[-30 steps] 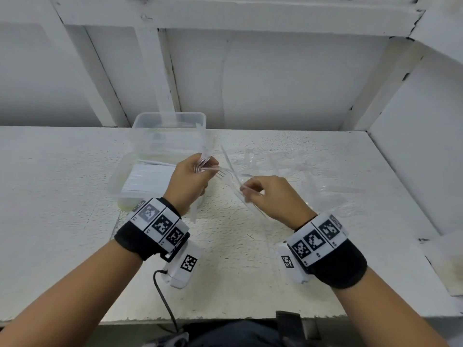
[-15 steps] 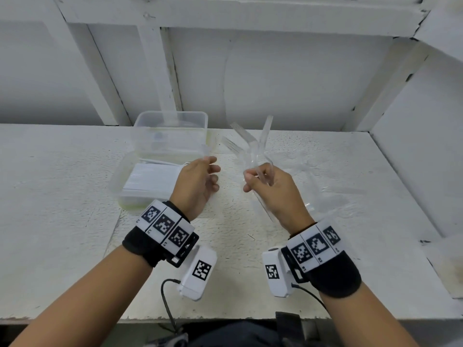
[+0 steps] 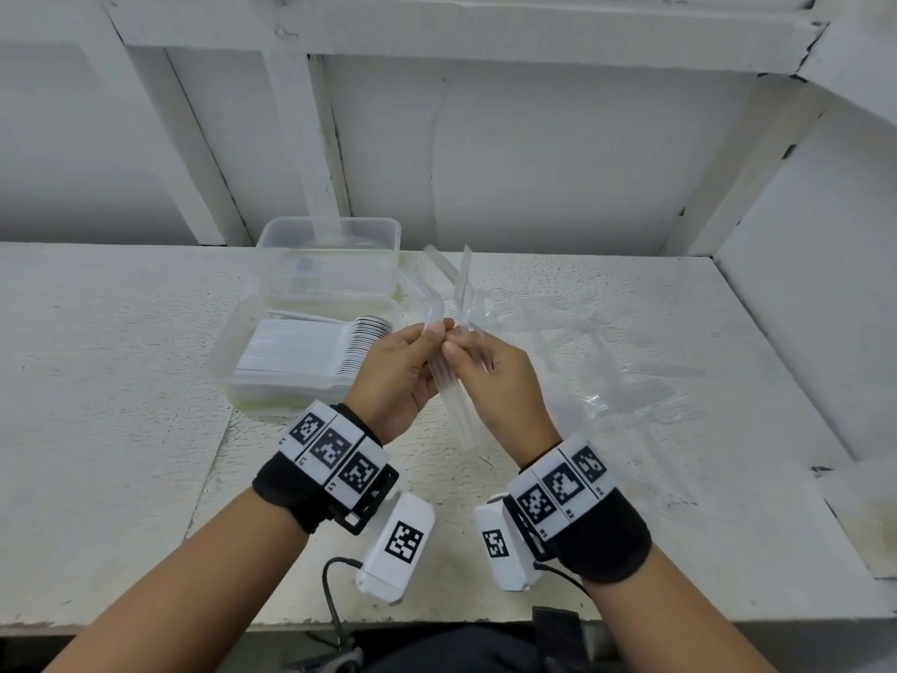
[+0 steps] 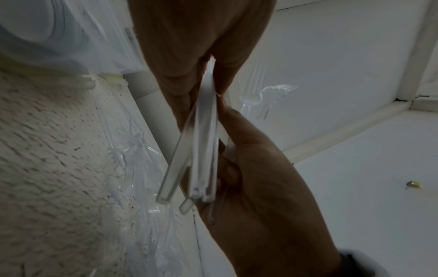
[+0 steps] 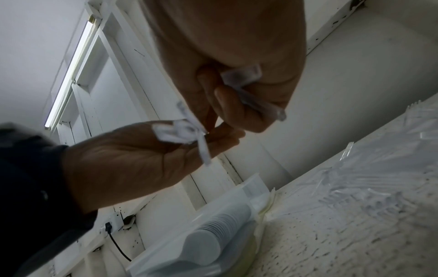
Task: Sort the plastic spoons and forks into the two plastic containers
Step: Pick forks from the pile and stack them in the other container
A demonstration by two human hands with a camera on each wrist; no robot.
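Observation:
Both hands meet above the table's middle around a small bundle of clear plastic forks (image 3: 449,386). My left hand (image 3: 429,335) pinches the bundle from the left, and my right hand (image 3: 461,344) grips it from the right. The handles (image 4: 201,150) fan toward the left wrist camera, with fork tines (image 4: 255,88) at the far end. In the right wrist view my right hand (image 5: 227,105) curls round clear handles (image 5: 251,97). The near container (image 3: 228,361) holds stacked white spoons (image 3: 310,352). The far clear container (image 3: 330,235) stands behind it; its contents are unclear.
A loose pile of clear plastic cutlery (image 3: 606,361) lies on the white table (image 3: 121,429) to the right of my hands. White walls close in behind and on the right. The table's front edge is just below my wrists.
My right hand has lifted the clear bundle upright off the table. My left hand, which had let go and opened half a second ago, has come back and pinches the bundle.

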